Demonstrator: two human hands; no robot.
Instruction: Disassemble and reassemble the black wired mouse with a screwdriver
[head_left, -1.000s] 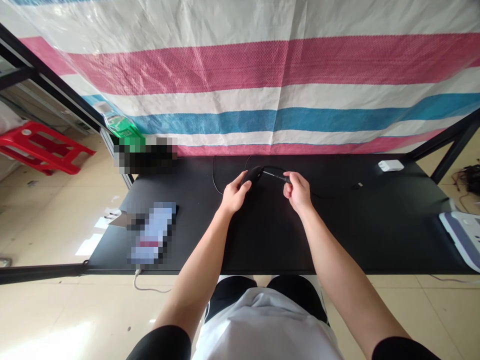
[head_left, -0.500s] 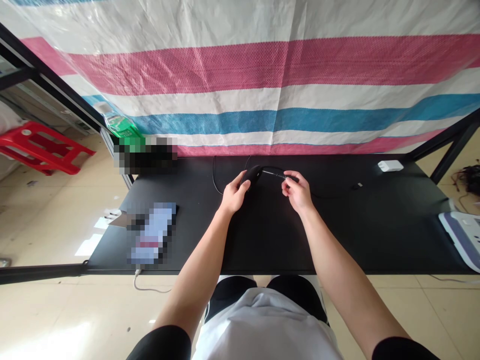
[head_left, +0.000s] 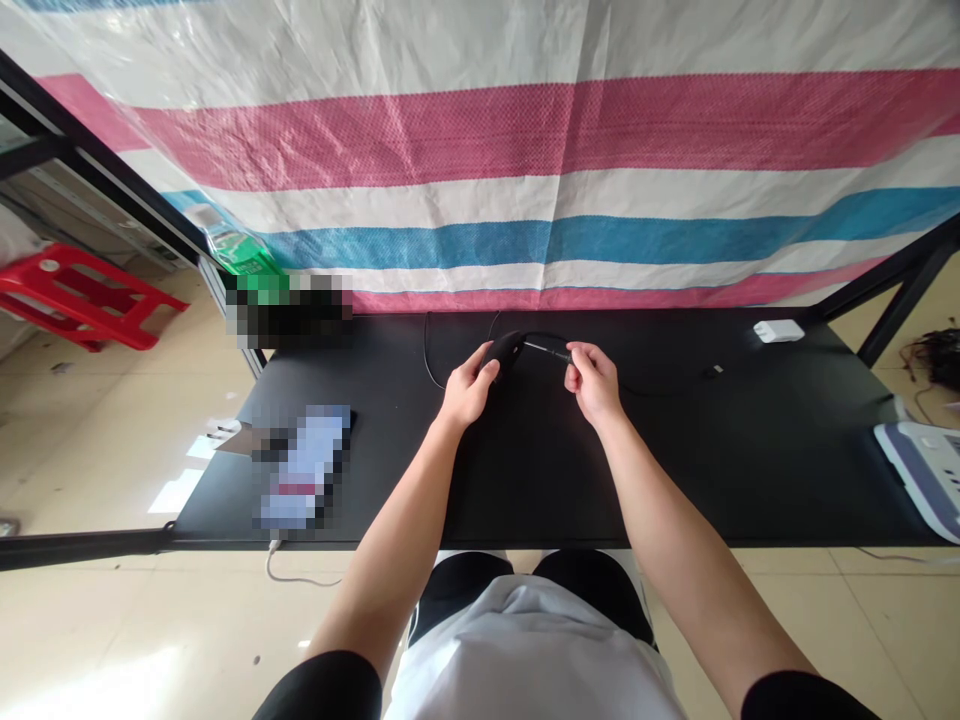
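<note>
Striped tarp (head_left: 570,130) fills the back, black table (head_left: 675,480) in front of it, red plastic stool (head_left: 75,300) on the floor at left. On the table: white charger (head_left: 778,331) far right, white-and-purple device (head_left: 919,470) at the right edge, blurred items (head_left: 304,465) at left, too pixelated to identify. A green packet (head_left: 244,255) sits against the tarp behind the table's back left corner.

Main change: right hand (head_left: 596,385) has shifted slightly left, toward the left hand (head_left: 469,390), and its grip has moved. Half a second ago a plug end stuck out past the fingers; that end no longer shows.

Both hands are at mid-table, raised a little off the surface. Left fingers (head_left: 487,372) are curled over a black mouse (head_left: 506,348), which looks corded, and hold it. Right fingers (head_left: 579,358) are pinched closed on the end of a slim plug (head_left: 547,348) running out of the mouse, with its metal section exposed between the hands. Black cable (head_left: 433,360) loops behind them on the table, toward a small connector (head_left: 712,371).
</note>
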